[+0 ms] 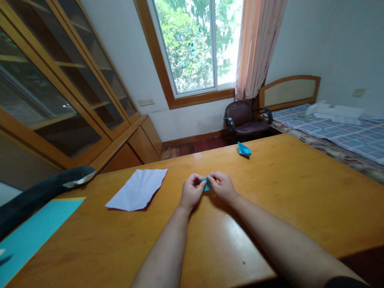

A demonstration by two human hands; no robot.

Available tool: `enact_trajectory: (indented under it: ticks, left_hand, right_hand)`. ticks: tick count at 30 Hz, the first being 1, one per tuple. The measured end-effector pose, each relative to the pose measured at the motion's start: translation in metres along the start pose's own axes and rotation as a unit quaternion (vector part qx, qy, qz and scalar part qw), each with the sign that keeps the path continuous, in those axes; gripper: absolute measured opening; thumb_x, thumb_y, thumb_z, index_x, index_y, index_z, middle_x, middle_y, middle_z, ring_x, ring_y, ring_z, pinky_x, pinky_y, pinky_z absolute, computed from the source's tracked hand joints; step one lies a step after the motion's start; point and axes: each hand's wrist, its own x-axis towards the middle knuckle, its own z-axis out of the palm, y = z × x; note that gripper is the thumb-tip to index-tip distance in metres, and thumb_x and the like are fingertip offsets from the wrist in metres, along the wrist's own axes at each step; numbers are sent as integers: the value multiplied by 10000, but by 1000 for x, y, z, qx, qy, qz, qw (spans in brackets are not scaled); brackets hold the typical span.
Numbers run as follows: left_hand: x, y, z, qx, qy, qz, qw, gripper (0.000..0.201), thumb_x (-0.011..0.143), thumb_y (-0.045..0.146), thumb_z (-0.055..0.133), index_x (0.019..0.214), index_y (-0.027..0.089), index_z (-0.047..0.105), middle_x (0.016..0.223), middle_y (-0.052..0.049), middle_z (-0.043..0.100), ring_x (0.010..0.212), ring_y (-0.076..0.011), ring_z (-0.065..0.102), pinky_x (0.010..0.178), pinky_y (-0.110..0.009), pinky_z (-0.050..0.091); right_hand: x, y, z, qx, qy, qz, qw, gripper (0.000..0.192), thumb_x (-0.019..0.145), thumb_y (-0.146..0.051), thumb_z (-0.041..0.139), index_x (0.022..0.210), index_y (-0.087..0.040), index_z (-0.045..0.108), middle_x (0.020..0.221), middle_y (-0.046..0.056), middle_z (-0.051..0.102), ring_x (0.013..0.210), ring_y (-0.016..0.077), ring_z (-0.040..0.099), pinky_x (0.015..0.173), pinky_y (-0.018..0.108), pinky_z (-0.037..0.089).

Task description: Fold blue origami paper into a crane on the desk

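Teal paper, folded small, sits pinched between your two hands near the middle of the wooden table [270,200]: that small folded piece [206,183] is the one thing you are holding, low over the tabletop or touching it. Your left hand [191,191] grips its left end with the fingers curled in, and your right hand [222,185] grips its right end the same way, so both sets of fingers are clenched on the paper and only a sliver of it shows between them; you cannot read its shape or its folds. Count the paper things on the table and you get four: the piece in your grasp, one finished blue paper boat [244,149] standing well apart from your hands toward the far edge, one creased white sheet [138,189] lying flat to the left of your left hand, and one flat teal sheet [33,234] at the near left corner, cut off by the frame so its full extent is unknown. A dark rounded object [45,190] lies across that corner above the teal sheet; what it is you cannot tell. Beyond the table there is one dark office chair [244,118], partly hidden by the table edge, one bed [345,134] on the right running out of frame, one window [201,44] with a pink curtain [258,44], and a glass-fronted cabinet [60,88] along the left wall.
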Motion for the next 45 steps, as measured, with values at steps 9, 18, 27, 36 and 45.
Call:
enact_trajectory:
  ticks: [9, 18, 27, 36, 45]
  left_hand:
    - [4, -2, -2, -109, 43, -30, 993, 270, 675, 341, 755, 859, 152, 698, 856, -56, 718, 788, -167, 659, 781, -315, 541]
    - [3, 10, -6, -100, 4, -42, 994, 322, 678, 423, 763, 847, 152, 726, 830, -63, 717, 757, -165, 644, 735, -295, 537]
    - [3, 13, -5, -76, 21, -15, 997, 283, 680, 421, 757, 702, 141, 721, 718, -38, 672, 688, -137, 589, 675, -244, 481]
    - [0, 10, 3, -92, 53, -72, 992, 283, 681, 415, 736, 685, 134, 700, 646, -19, 658, 599, -122, 562, 590, -228, 444]
    - [4, 6, 2, -79, 13, -123, 989, 313, 627, 422, 767, 644, 128, 662, 568, 6, 609, 540, -99, 521, 547, -214, 413]
  right_hand:
    - [2, 4, 3, 101, -4, 32, 994, 199, 812, -354, 590, 870, -195, 695, 874, 70, 670, 803, 191, 615, 721, 306, 506]
    - [0, 1, 0, 52, -42, -15, 998, 189, 837, -308, 570, 751, -201, 700, 722, 36, 657, 682, 169, 585, 676, 286, 470]
    - [0, 3, 2, 45, -49, -9, 998, 162, 815, -274, 581, 726, -179, 676, 686, 26, 639, 642, 150, 565, 630, 265, 443]
    - [1, 4, 3, 103, -53, 71, 991, 243, 803, -359, 574, 664, -171, 637, 644, 10, 606, 622, 141, 541, 613, 262, 438]
    - [5, 11, 1, 141, -27, 152, 978, 253, 728, -414, 637, 647, -174, 621, 595, -12, 581, 581, 130, 508, 553, 246, 412]
